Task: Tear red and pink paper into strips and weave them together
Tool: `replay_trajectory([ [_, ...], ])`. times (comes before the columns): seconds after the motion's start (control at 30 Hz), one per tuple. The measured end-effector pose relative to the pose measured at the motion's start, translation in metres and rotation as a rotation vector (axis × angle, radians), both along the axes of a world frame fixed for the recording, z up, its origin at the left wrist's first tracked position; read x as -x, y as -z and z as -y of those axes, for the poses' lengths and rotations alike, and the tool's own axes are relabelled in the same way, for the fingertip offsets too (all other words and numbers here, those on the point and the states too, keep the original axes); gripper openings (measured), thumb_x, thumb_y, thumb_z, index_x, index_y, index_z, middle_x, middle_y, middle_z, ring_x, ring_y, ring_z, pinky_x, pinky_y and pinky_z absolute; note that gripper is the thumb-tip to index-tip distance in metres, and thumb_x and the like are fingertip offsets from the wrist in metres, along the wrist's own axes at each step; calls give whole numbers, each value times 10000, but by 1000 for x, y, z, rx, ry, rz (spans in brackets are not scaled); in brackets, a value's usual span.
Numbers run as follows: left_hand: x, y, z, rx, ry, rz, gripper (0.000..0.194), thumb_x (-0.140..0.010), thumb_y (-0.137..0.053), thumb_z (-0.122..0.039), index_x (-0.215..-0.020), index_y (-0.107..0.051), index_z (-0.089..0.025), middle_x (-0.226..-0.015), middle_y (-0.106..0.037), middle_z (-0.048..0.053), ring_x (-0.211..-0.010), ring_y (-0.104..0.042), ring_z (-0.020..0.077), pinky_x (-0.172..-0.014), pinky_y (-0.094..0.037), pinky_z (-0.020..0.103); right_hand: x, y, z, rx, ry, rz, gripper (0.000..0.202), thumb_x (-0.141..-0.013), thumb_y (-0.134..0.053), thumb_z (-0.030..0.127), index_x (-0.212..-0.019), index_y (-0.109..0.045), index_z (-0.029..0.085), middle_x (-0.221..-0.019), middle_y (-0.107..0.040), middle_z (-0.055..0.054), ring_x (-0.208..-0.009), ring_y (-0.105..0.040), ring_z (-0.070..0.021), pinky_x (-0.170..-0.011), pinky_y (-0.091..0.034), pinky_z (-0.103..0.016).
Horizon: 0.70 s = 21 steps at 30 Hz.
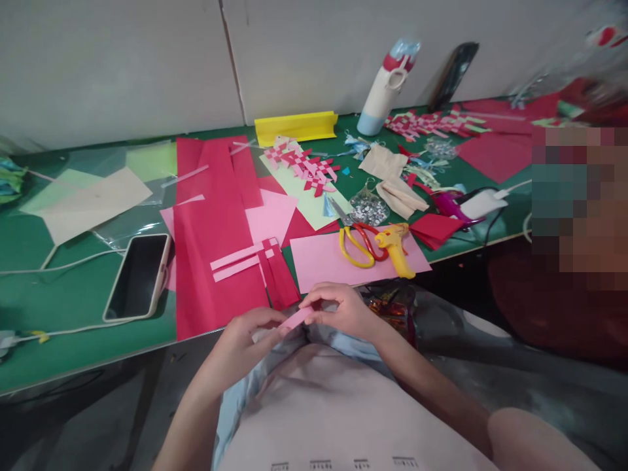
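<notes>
Between my two hands is a small pink paper strip (296, 318), held just in front of the table's edge. My left hand (248, 337) pinches its left end, and my right hand (341, 309) grips the right end between thumb and fingers. Just beyond them, a partly woven piece of pink and red paper strips (267, 255) lies on large red paper sheets (210, 229). To the right, a pink sheet (316, 261) carries scissors (360, 245) with yellow and red handles and a yellow glue gun (396, 248).
A phone (139, 276) with white cables lies at left. Finished woven paper pieces (304, 163), a bag of sequins (369, 208) and a yellow folded sheet (295, 127) are farther back. A bottle (387, 91) stands by the wall. Another person (579, 209) is at right.
</notes>
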<state>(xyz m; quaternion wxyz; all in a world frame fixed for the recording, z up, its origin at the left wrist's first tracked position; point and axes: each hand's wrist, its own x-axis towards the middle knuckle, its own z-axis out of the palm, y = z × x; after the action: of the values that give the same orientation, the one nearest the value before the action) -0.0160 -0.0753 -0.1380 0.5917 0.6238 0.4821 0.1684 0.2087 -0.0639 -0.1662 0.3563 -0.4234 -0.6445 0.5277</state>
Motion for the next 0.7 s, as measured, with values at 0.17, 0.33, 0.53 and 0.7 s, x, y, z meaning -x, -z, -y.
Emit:
replay_trajectory([
  [0.17, -2, 1, -1, 60, 4, 10, 303, -862, -534, -441, -789, -628, -162, -710, -604, 9, -661, -515, 127, -602, -395, 232, 2, 1, 2, 21, 17, -15, 205, -722, -759, 291, -873, -708, 162, -826, -655, -37, -720, -590, -128, -669, -485, -244],
  [0.33, 12, -1, -4, 38, 48, -91, 334, -863, -513, -460, -709, -564, -168, -647, -519, -16, -602, -447, 114, -538, -346, 222, -5, 1, -7, -95, -15, 170, 311, -754, -737, 283, -1034, -678, 163, -865, -642, -49, -765, -596, -142, -689, -493, -259],
  [0.53, 24, -9, -10, 0, 184, -192, 353, -877, -483, -470, -712, -571, -171, -696, -541, -3, -663, -467, 132, -595, -371, 239, -2, 0, -26, -466, -201, 597, 228, -806, -685, 246, -1015, -689, 155, -905, -629, -81, -935, -560, -205, -823, -472, -327],
  [0.7, 24, -11, -10, -15, 215, -224, 363, -889, -455, -482, -723, -562, -177, -717, -551, -3, -673, -473, 134, -600, -364, 242, 4, 1, -34, -588, -266, 695, 181, -847, -631, 249, -969, -698, 133, -895, -611, -94, -903, -545, -209, -810, -466, -341],
])
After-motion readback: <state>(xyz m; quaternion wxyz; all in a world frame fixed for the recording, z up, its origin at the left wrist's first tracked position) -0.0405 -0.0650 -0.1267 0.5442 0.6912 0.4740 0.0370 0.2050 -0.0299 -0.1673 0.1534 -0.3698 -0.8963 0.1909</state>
